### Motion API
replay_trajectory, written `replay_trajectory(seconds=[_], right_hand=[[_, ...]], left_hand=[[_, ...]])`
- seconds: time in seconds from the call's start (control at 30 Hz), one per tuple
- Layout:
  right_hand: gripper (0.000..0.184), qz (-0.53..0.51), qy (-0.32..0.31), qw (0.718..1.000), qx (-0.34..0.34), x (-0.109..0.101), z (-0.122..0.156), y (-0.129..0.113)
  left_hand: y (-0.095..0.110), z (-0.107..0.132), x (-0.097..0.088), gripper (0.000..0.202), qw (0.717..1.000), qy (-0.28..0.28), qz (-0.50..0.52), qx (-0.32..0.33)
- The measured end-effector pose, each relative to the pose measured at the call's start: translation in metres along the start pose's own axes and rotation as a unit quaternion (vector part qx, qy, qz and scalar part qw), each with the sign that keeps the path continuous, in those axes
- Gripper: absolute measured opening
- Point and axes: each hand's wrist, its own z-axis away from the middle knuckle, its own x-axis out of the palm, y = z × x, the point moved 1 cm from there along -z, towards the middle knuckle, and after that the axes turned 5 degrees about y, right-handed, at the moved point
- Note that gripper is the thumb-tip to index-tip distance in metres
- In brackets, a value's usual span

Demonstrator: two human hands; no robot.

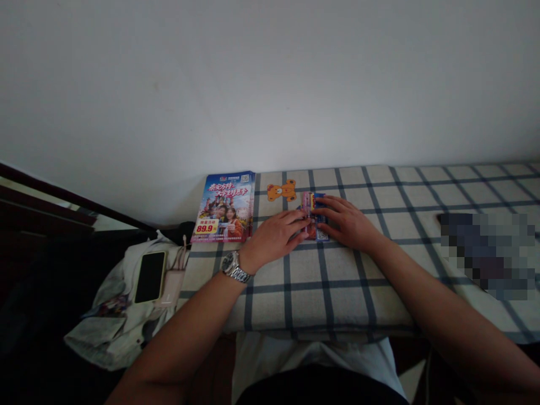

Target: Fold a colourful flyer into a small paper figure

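Observation:
A small folded colourful leaflet point(313, 203) lies on the checked cloth point(379, 270) near the wall. My left hand point(276, 235), with a metal watch on its wrist, rests flat beside it, fingertips touching its left edge. From the other side, my right hand point(346, 223) lies flat with fingers stretched over the leaflet's right part. Both hands press the paper down; neither lifts it. Much of the leaflet is hidden under the fingers.
A stack of colourful flyers point(224, 207) lies to the left, an orange bear-shaped cutout point(282, 190) by the wall. Off the left edge, a phone point(149, 276) and a power bank point(172, 287) rest on crumpled fabric. A blurred dark patch point(489, 253) sits at right.

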Motion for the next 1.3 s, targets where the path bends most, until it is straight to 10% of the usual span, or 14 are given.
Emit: replay_trajectory(seconds=[1.3], right_hand=[[0.03,-0.026,0.018,0.999,0.026,0.0042,-0.0036,0.0034]], left_hand=[[0.0082,-0.0069,0.0049,0.041,0.999,0.008,-0.029,-0.03]])
